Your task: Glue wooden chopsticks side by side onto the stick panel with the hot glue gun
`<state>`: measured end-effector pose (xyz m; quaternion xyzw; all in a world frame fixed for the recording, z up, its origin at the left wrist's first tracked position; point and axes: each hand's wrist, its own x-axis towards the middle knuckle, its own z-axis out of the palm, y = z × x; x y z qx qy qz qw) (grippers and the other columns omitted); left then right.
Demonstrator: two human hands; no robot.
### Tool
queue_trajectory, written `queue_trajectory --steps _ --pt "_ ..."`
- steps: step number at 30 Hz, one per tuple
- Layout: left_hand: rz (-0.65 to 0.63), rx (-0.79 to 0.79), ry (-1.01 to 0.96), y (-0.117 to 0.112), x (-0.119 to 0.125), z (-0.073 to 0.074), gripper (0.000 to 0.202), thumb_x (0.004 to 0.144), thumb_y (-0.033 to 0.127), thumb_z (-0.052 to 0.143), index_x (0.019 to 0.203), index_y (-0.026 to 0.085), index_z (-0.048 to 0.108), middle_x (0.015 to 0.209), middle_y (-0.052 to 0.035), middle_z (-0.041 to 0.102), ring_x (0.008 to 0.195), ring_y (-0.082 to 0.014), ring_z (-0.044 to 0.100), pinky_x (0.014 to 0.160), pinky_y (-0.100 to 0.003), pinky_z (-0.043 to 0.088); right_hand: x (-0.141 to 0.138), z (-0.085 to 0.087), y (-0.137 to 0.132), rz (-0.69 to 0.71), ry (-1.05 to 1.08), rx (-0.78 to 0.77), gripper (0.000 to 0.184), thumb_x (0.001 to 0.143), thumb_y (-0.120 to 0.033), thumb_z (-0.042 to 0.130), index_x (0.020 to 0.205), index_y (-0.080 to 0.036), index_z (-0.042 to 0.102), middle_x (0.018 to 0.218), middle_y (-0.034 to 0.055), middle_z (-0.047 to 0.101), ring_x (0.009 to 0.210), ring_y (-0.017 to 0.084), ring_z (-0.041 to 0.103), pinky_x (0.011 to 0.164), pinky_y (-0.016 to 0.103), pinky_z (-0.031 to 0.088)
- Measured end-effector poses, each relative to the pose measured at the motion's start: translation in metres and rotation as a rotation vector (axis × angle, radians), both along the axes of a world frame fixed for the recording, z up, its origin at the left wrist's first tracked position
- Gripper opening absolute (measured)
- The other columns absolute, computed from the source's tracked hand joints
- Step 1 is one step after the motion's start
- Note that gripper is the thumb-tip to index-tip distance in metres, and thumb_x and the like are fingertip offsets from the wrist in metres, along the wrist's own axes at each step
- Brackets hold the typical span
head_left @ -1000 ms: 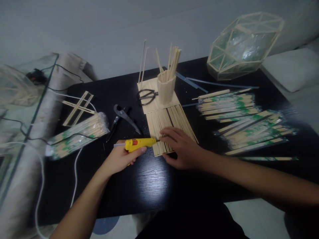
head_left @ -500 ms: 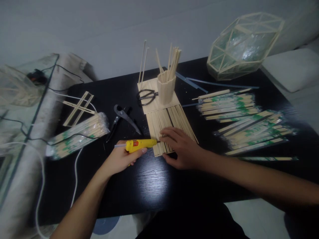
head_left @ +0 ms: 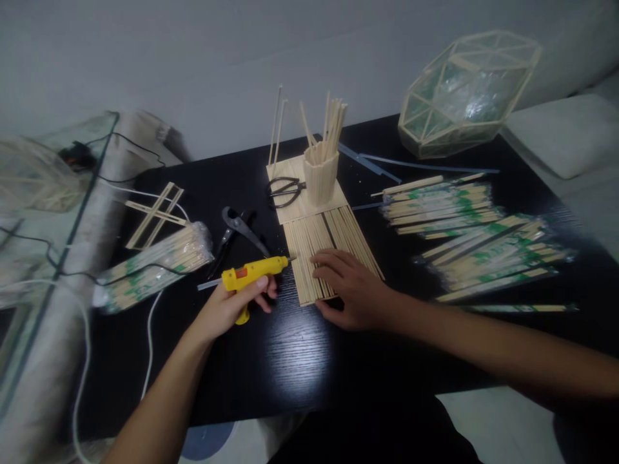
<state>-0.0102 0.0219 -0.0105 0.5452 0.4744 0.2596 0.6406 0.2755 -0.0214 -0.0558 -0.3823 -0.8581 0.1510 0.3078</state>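
One glue gun, stick mat, wrapper print blurred

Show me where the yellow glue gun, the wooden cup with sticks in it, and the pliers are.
Glue gun (head_left: 260, 270): head view, on the middle of its yellow body.
Wooden cup (head_left: 320, 185): head view, on its front wall.
Pliers (head_left: 248, 232): head view, on the grey arm nearer the cup.

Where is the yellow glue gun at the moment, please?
In the head view, the yellow glue gun is left of centre, held in the left hand, its tip pointing toward the row of sticks.
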Motion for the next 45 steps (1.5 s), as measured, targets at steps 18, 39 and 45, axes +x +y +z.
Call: queue_trajectory --steps 18,39,45 --pt "0.032 -0.081 -0.105 -0.012 0.020 -0.011 0.056 0.097 0.058 0.081 0.128 0.012 0.080 0.133 -0.0220 0.081 0.113 -0.0373 0.082 0.077 -0.039 0.076 0.001 0.003 -0.001 0.027 0.018 -0.014 0.022 0.095 -0.023 0.070 0.117 -0.019 0.067 0.132 0.0194 0.069 0.133 0.038 0.062 0.113 0.062 0.056" --pt "0.037 -0.097 -0.116 -0.013 0.020 -0.012 0.051 0.096 0.057 0.082 0.123 0.013 0.083 0.129 -0.0199 0.082 0.112 -0.0360 0.083 0.073 -0.036 0.075 0.001 0.002 -0.001 0.007 0.018 0.024 0.016 0.097 -0.025 0.069 0.112 -0.019 0.066 0.130 0.0179 0.071 0.131 0.036 0.065 0.113 0.058 0.059" --pt "0.023 -0.100 -0.110 -0.013 0.020 -0.010 0.051 0.097 0.056 0.081 0.124 0.013 0.082 0.130 -0.0203 0.082 0.114 -0.0365 0.082 0.073 -0.035 0.075 0.001 0.002 0.000 0.009 0.018 0.028 0.015 0.097 -0.025 0.068 0.111 -0.021 0.065 0.129 0.0167 0.071 0.129 0.035 0.066 0.112 0.058 0.059"
